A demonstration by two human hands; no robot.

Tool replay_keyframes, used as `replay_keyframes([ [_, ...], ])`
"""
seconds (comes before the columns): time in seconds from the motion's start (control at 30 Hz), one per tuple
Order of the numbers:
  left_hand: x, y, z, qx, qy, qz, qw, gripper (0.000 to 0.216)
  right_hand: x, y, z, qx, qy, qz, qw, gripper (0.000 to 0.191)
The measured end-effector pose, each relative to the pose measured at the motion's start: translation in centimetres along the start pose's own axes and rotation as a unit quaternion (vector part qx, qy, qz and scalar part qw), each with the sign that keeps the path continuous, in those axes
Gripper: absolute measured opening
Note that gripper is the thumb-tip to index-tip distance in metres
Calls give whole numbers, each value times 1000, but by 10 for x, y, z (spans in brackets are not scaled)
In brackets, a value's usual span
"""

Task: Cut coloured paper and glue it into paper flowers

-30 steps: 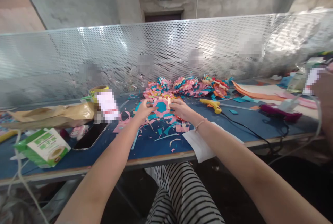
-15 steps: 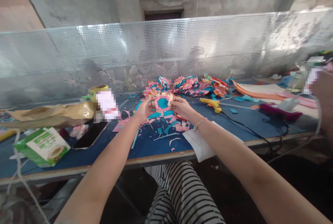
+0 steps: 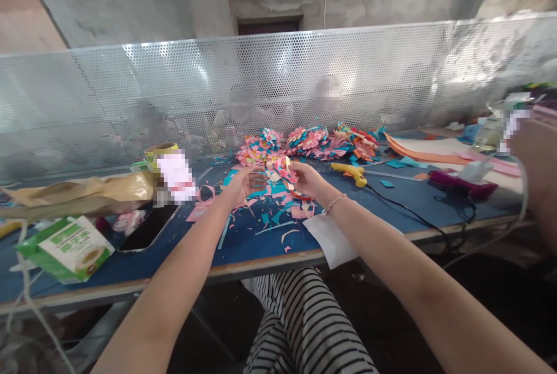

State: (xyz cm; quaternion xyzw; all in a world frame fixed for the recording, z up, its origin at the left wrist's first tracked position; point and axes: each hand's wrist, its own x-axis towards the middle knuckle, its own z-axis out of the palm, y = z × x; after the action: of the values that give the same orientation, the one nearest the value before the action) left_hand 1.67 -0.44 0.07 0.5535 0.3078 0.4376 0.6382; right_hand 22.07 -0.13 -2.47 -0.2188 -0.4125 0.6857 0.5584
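My right hand is closed on the edge of a paper flower with pink, cream and blue pieces, tilted up over the table. A pale tab of paper stands near my right fingertips. To the flower's left, my left hand is open, its fingers stretched toward it and apart from it. Loose paper scraps in pink and blue lie beneath both hands. Behind them sits a pile of finished-looking paper flowers in pink, blue and orange.
A yellow glue gun and a purple tool with cords lie to the right, near coloured sheets. On the left are a phone, a green box and a brown bag. A perforated metal screen stands behind.
The paper piece has turned from its pink ring and blue middle to a many-coloured side. My left hand has let go of it; my right hand keeps hold.
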Motion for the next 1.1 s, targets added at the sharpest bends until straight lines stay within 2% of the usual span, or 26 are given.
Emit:
replay_keyframes([
  [0.27, 2, -8, 3, 20, -6, -23, 1000, 24, -3, 3, 6, -71, -6, -31, 997, 10],
  [0.4, 3, -8, 4, 14, 10, -18, 1000, 29, -5, 5, 8, -127, -44, -12, 991, 15],
  [0.5, 1, -7, 6, 38, -7, -17, 999, 31, -6, 7, 8, -150, -70, 7, 986, 20],
  [0.73, -3, -5, 9, 110, -9, -22, 994, 35, -1, 11, 4, -157, -56, 0, 986, 27],
  [0.9, -1, -6, 7, 109, 24, -9, 994, 43, 1, 5, 4, -115, 0, -46, 992, 22],
  [1.03, 3, -8, 1, 99, 42, 18, 994, 34, 3, -3, 1, -27, 74, -118, 990, 21],
  [1.1, 4, -8, -2, 95, 56, 28, 993, 30, 6, -4, -2, -27, 109, -143, 983, 23],
])
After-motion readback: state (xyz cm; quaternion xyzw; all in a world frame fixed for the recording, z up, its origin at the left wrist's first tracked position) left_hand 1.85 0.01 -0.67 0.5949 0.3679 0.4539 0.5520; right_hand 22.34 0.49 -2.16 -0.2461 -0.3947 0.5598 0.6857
